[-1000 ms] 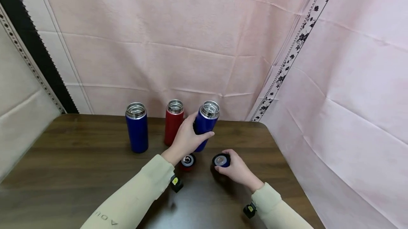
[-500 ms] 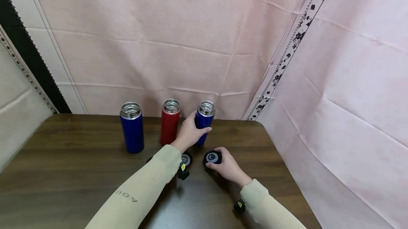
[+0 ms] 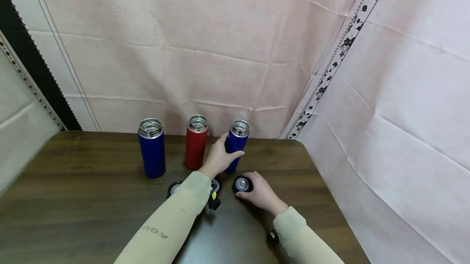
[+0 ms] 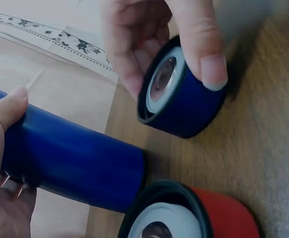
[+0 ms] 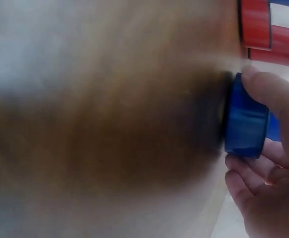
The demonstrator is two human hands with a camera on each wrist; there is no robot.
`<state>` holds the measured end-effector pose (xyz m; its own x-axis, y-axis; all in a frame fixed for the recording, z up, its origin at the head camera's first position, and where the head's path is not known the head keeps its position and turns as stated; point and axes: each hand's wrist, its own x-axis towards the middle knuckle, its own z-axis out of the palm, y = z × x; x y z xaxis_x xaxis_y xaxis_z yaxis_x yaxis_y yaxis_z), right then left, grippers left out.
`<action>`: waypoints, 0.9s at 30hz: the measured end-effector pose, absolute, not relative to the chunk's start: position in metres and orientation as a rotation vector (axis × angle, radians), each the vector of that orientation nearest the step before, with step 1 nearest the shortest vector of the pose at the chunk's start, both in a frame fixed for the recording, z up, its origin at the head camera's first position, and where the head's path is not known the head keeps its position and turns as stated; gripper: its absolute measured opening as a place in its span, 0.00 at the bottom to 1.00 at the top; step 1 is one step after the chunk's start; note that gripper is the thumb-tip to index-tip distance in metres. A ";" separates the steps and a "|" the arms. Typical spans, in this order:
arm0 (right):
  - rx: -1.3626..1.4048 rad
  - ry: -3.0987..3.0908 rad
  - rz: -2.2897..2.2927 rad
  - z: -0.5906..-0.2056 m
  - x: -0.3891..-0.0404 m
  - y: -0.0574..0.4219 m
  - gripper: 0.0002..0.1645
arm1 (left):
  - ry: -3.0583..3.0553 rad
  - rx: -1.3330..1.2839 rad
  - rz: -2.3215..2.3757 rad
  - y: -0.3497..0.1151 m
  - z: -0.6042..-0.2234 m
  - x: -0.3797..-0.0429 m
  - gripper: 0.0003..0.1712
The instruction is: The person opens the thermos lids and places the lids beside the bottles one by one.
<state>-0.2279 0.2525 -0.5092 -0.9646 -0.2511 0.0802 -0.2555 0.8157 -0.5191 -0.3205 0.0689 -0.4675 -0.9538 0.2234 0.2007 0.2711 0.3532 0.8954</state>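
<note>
My left hand (image 3: 218, 157) grips a blue thermos bottle (image 3: 236, 143) around its body, thumb on the near side. The bottle leans a little, its steel mouth uncapped and facing up. Lower and to the right, my right hand (image 3: 263, 194) pinches a blue screw lid (image 4: 196, 101) between thumb and fingers, its hollow inner side up, close over the table. A red lid (image 4: 228, 210) lies between the bottle and my left wrist, also hollow side up. In the head view my left sleeve partly hides it and another lid (image 3: 173, 188).
An uncapped red bottle (image 3: 196, 145) stands upright just left of my left hand. Farther left stands another uncapped blue bottle (image 3: 152, 156). The wooden table (image 3: 92, 198) ends at the back against a pink cloth (image 3: 176, 52); more cloth hangs at the right.
The held bottle swung more upright, then leaned slightly again. My right hand has carried the blue lid a little to the left. My left forearm has moved right, uncovering part of another lid.
</note>
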 end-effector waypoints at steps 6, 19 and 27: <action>0.374 -2.990 0.803 -0.513 -0.223 0.248 0.36 | -2.551 -0.456 -1.690 0.071 -0.473 -0.320 0.46; 0.360 -3.045 0.668 -0.502 -0.233 0.244 0.37 | -2.588 -0.413 -1.670 0.072 -0.465 -0.323 0.48; 0.351 -3.046 0.687 -0.504 -0.230 0.243 0.38 | -2.589 -0.425 -1.666 0.072 -0.465 -0.320 0.49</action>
<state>-0.2301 0.2432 -0.5043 -0.9751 -0.2168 0.0479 -0.2163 0.8796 -0.4238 -0.3197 0.0718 -0.4654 -0.9621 0.2098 0.1744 0.2456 0.3882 0.8883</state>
